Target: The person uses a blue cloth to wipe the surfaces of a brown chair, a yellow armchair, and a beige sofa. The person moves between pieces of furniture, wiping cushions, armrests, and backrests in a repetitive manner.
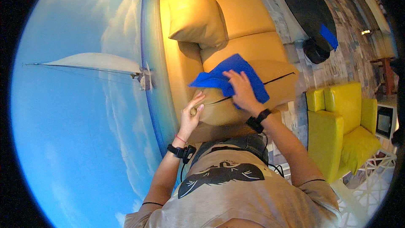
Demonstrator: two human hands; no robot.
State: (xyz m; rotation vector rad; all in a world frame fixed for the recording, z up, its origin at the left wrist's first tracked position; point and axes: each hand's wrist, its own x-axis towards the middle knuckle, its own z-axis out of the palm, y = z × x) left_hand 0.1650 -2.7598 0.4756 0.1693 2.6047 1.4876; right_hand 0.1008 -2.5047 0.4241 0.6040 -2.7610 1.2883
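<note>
A tan leather cushion (208,114) with a dark zip along its edge lies before me on the tan sofa (253,49). My left hand (191,112) grips the cushion's near left corner between thumb and fingers. Over the cushion and its zip is spread a blue cloth (248,69), one corner of it pointing left. My right hand (242,91) rests on this cloth with its fingers apart, palm down; the palm side is hidden.
Another tan cushion (193,12) leans on the sofa back. At the right are a dark oval table (307,3) with a second blue cloth (329,36), a black bin (316,52) and a yellow-green armchair (326,136). A wall mural (79,117) with a sailboat fills the left.
</note>
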